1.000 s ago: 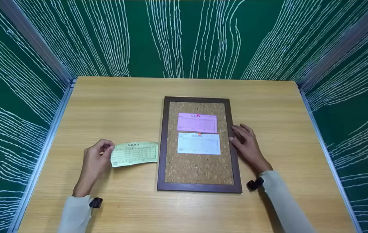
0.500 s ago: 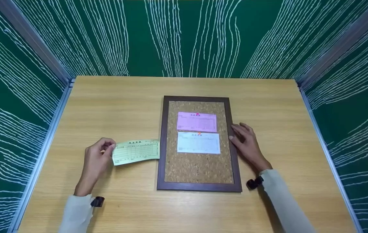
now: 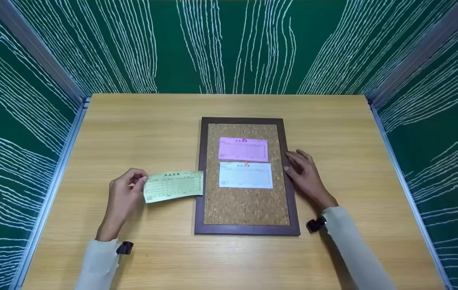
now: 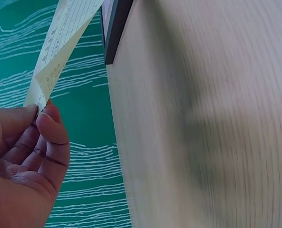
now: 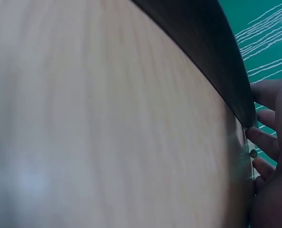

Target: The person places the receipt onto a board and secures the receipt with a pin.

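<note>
My left hand pinches the left end of a light green printed receipt slip between thumb and fingers. Bowed slightly, the slip reaches right, and its far end overlaps the left frame edge of a cork board. My right hand touches the board's right edge with thumb and fingertips; the dark frame shows against those fingers in the right wrist view. Pinned to the cork are a pink slip with a red pushpin and, below it, a white slip with an orange pushpin.
The board lies flat on a wooden table. Green walls with white wavy lines stand behind the table and along both sides. Small dark cameras are worn on both wrists.
My left hand has carried the green slip a little right and away from me, so its far end now overlaps the board's frame. The right hand stays at the board's edge.
</note>
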